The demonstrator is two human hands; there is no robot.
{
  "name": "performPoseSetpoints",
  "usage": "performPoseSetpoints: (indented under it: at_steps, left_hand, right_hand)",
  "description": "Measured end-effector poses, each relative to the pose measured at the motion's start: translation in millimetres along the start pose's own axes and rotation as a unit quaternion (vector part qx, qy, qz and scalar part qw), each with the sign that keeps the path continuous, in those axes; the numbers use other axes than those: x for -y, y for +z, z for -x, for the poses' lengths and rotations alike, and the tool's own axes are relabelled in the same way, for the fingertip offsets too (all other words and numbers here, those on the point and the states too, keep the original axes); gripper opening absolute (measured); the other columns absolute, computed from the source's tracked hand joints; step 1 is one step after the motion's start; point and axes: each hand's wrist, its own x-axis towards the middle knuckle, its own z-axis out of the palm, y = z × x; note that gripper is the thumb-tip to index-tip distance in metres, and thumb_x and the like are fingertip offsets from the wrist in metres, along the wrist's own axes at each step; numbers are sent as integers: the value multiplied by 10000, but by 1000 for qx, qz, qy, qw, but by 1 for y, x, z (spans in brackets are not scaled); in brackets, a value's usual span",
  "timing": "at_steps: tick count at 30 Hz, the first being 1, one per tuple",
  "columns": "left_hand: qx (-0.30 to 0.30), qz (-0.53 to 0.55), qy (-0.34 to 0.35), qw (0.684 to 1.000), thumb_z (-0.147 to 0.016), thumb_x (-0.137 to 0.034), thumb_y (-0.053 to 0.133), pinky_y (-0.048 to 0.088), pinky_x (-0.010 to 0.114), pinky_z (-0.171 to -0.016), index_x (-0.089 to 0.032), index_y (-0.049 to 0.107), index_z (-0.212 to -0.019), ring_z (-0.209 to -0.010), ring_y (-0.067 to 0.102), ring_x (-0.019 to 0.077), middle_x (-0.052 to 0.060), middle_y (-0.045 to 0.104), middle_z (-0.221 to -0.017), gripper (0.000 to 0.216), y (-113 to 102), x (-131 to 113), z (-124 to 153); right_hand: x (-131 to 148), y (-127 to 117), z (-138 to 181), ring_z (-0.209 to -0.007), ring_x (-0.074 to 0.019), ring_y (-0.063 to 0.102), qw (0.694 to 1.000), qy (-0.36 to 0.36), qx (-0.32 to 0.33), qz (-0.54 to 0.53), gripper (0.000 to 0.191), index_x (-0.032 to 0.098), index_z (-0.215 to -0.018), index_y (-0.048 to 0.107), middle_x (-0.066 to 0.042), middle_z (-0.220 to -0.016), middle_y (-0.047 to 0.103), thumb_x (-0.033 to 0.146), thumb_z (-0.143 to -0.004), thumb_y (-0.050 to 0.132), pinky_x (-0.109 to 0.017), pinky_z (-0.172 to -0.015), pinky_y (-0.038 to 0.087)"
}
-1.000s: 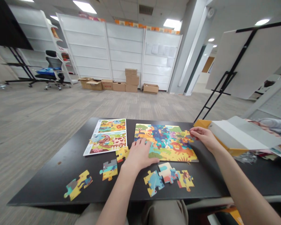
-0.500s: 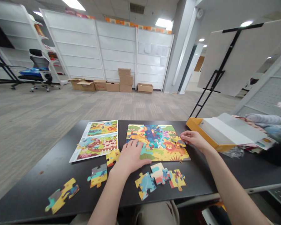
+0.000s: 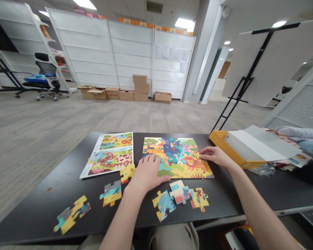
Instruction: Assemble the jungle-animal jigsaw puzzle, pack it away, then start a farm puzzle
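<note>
My left hand (image 3: 148,173) lies flat with its fingers spread over the lower left part of an animal jigsaw puzzle (image 3: 172,147), covering some of it. At the puzzle's right side, my right hand (image 3: 215,156) pinches the edge of a yellow puzzle piece (image 3: 197,159) beside the lion picture. That piece lies about level with the pieces around it. Loose near my left wrist are a yellow piece (image 3: 127,173) and a grey-and-yellow piece (image 3: 112,193). Between my arms lie a blue elephant piece (image 3: 165,205), a cream piece (image 3: 179,191) and a yellow piece (image 3: 199,199).
A picture sheet (image 3: 109,154) lies on the black table (image 3: 41,215), left of the puzzle. More pieces (image 3: 73,215) rest at the front left. An open yellow box (image 3: 240,152) stands at the right, with plastic wrap (image 3: 263,170) beside it.
The yellow piece under my right fingers was tilted above the puzzle and now lies lower, in line with its neighbours. My left hand stays on the puzzle. The view has shifted slightly.
</note>
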Motion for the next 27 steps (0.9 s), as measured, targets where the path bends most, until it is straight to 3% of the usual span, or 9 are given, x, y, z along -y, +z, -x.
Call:
performPoseSetpoints:
  at_steps: [9, 18, 27]
  left_hand:
    - [2, 3, 4, 1000, -799, -646, 659, 401, 512, -1086, -215, 583, -1291, -1330, 489, 361, 150, 554, -1410, 658, -3, -2, 1]
    - [-5, 9, 5, 1000, -792, -655, 664, 401, 517, -1077, -220, 582, -1291, -1327, 487, 362, 145, 554, -1406, 667, 1, 1, 1]
    - [-7, 4, 4, 1000, -805, -642, 664, 406, 509, -1066, -217, 597, -1266, -1304, 502, 357, 149, 563, -1391, 631, 0, -1, 0]
  right_hand:
    - [4, 4, 1, -698, -201, 623, 987, -73, -16, 140, 421, 210, -943, 790, -64, -877, 749, 551, -696, 775, -324, -661, 518]
    - [-2, 5, 0, -745, -207, 633, 983, -116, -5, 140, 429, 211, -1013, 744, -90, -1007, 728, 564, -773, 711, -363, -732, 550]
    - [-3, 6, -1, -699, -195, 628, 976, -139, -9, 168, 426, 206, -1008, 759, -84, -924, 707, 570, -800, 681, -348, -692, 552]
